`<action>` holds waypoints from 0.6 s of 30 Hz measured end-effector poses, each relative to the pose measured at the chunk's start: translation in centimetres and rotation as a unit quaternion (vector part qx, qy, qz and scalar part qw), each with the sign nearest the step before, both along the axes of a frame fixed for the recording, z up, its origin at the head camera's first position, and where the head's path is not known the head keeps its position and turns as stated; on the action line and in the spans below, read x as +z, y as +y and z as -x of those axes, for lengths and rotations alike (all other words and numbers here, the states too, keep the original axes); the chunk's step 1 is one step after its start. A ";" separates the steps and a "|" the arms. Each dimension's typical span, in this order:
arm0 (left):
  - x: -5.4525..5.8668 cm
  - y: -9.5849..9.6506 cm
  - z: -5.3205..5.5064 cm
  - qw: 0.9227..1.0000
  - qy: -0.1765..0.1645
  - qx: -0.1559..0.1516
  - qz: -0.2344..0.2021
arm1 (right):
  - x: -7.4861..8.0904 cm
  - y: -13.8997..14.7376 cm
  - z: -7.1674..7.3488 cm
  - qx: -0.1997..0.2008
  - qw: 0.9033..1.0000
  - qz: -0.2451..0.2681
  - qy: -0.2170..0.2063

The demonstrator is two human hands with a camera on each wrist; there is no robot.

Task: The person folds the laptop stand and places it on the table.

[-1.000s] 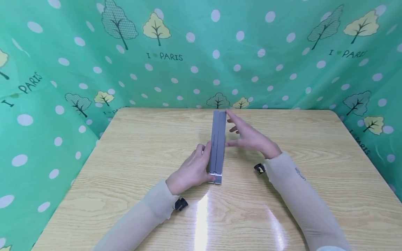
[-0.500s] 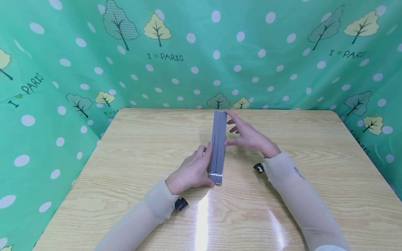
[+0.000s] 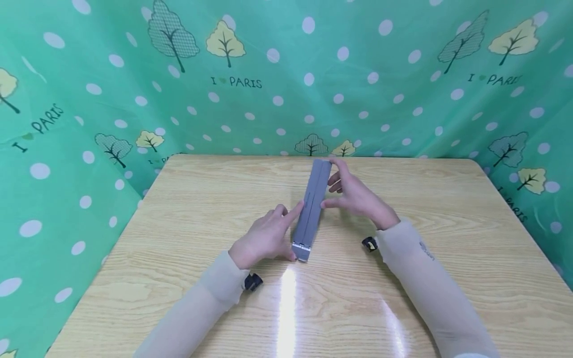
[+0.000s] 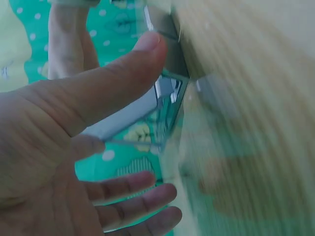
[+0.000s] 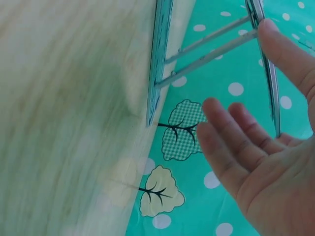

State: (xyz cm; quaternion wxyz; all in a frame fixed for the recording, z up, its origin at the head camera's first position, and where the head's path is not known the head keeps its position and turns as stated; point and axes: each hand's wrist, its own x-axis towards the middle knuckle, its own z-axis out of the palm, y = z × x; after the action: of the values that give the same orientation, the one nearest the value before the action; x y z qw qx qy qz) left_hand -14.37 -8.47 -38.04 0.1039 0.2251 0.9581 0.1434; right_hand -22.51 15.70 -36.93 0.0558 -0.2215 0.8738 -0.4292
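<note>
A grey folding laptop stand (image 3: 312,204) of two long parallel bars runs slantwise across the middle of the table, its far end angled right. In the right wrist view, thin struts (image 5: 211,58) hold its upper bars off the base bars. My left hand (image 3: 263,236) is at its left side, index fingertip against the edge and thumb by the near end. My right hand (image 3: 358,199) touches the right side with the thumb (image 5: 283,46), while its index finger reaches the far corner. Both hands keep their other fingers off the stand.
The wooden table (image 3: 179,233) reaches back to a green dotted cloth (image 3: 250,49) printed with trees, which hangs behind and at both sides. Dark wrist devices (image 3: 253,282) sit at both sleeves.
The stand has turned clockwise: its far end has swung right and its near end left. My left hand has shifted slightly left, its thumb sliding off the near end's top. My right index finger has moved right.
</note>
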 end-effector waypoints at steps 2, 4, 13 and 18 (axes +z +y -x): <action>0.0 -0.5 0.3 1.000 -0.002 -0.005 0.004 | 0.0 -0.1 -0.2 -0.010 1.000 0.002 0.003; 0.1 -0.9 0.6 1.000 -0.005 -0.010 0.002 | 0.0 -0.2 -0.4 -0.018 1.000 0.002 0.005; 0.2 -1.6 1.2 0.999 -0.035 -0.021 0.003 | 0.1 -0.3 -0.8 -0.046 0.999 -0.014 0.013; 0.1 -1.9 1.4 0.999 -0.028 -0.032 0.016 | 0.2 -0.1 -0.9 -0.055 0.998 -0.016 0.017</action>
State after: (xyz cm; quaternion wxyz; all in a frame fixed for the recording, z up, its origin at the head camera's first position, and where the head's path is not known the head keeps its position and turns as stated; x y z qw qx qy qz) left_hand -15.78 -10.40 -37.89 0.1391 0.2497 0.9493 0.1311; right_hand -21.63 15.58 -36.77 0.0207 -0.1791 0.8923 -0.4140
